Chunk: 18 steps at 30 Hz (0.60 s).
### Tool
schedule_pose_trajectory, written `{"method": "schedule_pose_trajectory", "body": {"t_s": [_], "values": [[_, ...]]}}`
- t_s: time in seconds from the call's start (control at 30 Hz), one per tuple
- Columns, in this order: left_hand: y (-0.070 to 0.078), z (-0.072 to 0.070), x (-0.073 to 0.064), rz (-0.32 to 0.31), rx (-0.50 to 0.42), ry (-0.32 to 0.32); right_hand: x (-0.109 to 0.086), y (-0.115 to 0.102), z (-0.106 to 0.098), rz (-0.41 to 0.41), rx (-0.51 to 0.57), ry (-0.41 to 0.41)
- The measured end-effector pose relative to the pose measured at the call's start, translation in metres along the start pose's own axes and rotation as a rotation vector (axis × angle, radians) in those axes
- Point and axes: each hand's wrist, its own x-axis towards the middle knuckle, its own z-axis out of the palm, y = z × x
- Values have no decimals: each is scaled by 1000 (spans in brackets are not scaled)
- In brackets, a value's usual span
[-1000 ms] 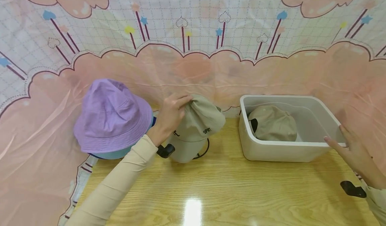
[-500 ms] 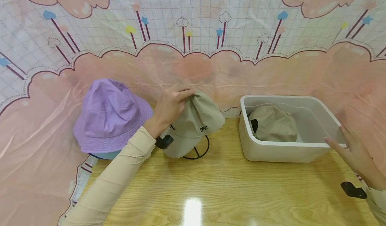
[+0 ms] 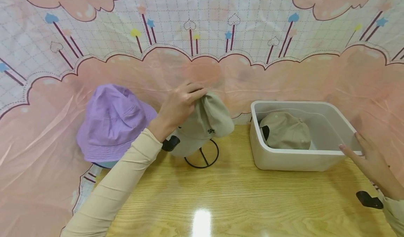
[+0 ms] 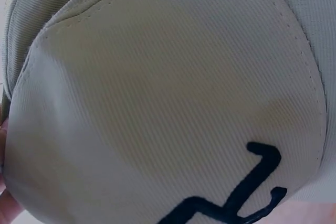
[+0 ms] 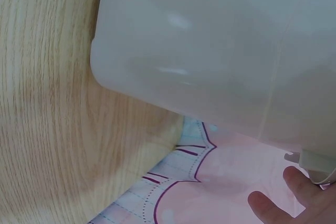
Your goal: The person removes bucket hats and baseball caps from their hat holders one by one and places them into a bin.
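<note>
My left hand (image 3: 181,101) pinches the crown of a beige baseball cap (image 3: 217,116) with dark lettering. The cap hangs brim down over a black wire stand (image 3: 202,159), whose round base shows below it. In the left wrist view the cap's front panel (image 4: 173,87), with part of a dark letter, fills nearly everything; fingertips show at the left edge. My right hand (image 3: 372,159) rests at the near right corner of a white bin (image 3: 296,159), thumb on the rim. Its fingers (image 5: 268,208) look spread beside the bin in the right wrist view.
Inside the bin, at its left end, lies another beige cap (image 3: 285,131). A purple bucket hat (image 3: 116,124) stands on the left, with a blue brim (image 3: 108,164) beneath it. A patterned cloth (image 3: 240,75) hangs behind the wooden table (image 3: 240,202).
My left hand has raised the cap and tilted it, brim swinging up and left, so more of the wire stand's base shows. The right hand and the bin have stayed put.
</note>
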Motion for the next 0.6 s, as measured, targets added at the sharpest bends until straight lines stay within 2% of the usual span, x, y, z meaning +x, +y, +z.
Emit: {"method": "schedule_pose_trajectory", "body": {"t_s": [0.33, 0.6], "values": [[10, -12, 25, 75, 37, 49, 0, 0, 0, 27, -2, -16], [21, -12, 49, 128, 72, 75, -1, 1, 1, 21, 19, 3]]}}
